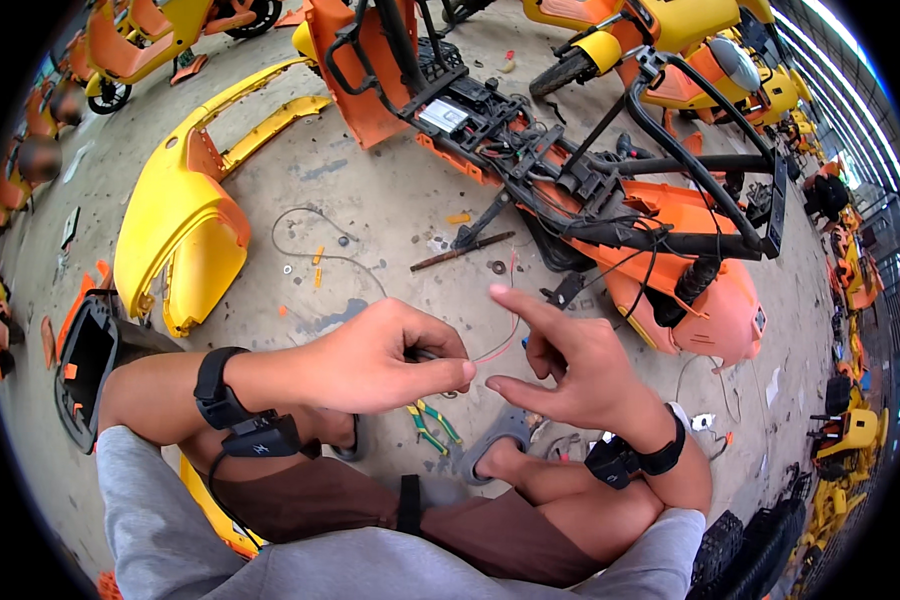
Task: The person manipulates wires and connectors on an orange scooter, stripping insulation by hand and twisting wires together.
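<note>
My left hand pinches a thin grey cable at centre; a fine red-and-pale wire emerges beside its thumb. The cable loops loosely across the floor behind it. My right hand is beside the wire, open, index finger and thumb spread, other fingers curled. Green-and-yellow pliers lie on the floor below my hands, near my sandalled foot. A stripped orange scooter with a black frame lies ahead and to the right, its wiring and battery bay exposed.
A yellow body panel lies left, near a dark storage box. A rusty rod, small parts and scraps are on the concrete floor. Yellow scooters stand around the edges. A person is at far right.
</note>
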{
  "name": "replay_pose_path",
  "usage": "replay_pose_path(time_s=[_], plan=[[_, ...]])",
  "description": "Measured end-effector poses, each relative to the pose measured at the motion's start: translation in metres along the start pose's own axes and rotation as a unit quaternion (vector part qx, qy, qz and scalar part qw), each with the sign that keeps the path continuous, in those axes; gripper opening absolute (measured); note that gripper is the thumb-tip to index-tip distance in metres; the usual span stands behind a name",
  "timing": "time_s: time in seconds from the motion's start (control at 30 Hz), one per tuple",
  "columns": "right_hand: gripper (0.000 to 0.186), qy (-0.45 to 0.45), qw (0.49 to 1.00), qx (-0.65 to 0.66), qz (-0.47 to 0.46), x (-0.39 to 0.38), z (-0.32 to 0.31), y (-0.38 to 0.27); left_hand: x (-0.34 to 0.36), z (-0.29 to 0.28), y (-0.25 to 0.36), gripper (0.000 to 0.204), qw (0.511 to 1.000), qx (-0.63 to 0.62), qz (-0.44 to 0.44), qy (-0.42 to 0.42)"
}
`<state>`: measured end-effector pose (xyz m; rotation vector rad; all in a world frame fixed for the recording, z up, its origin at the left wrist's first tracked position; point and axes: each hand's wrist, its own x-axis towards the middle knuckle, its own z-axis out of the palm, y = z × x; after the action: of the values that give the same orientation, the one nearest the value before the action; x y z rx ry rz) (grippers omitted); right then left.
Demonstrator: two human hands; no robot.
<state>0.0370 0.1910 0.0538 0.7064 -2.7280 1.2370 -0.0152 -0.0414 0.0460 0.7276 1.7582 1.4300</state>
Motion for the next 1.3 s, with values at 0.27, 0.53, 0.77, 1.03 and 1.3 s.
replay_pose_path(time_s=[0.27, 0.53, 0.77, 1.03, 1.3], plan=[[0.029, -0.310, 0.910, 0.226, 0.159, -0.003, -0.020, 0.006, 0.000, 0.002, 0.007, 0.025, 0.999, 0.024, -0.007, 0.032], [0.047, -0.217, 0.656, 0.717, 0.090, -0.006, 0.017, 0.007, 0.006, 0.015, -0.009, 0.026, 0.995, 0.062, 0.066, 0.040], [0.035, 0.013, 0.958, 0.257, 0.127, -0.002, 0.019, 0.003, 0.009, 0.015, -0.003, 0.026, 0.991, 0.119, 0.043, 0.044], [0.026, -0.018, 0.988, -0.106, -0.108, -0.006, 0.022, 0.005, -0.001, 0.014, 0.011, 0.025, 0.968, 0.244, -0.050, -0.028], [0.048, -0.188, 0.882, 0.416, 0.112, -0.010, 0.021, -0.004, -0.010, 0.015, 0.015, 0.050, 0.998, 0.008, -0.024, -0.057]])
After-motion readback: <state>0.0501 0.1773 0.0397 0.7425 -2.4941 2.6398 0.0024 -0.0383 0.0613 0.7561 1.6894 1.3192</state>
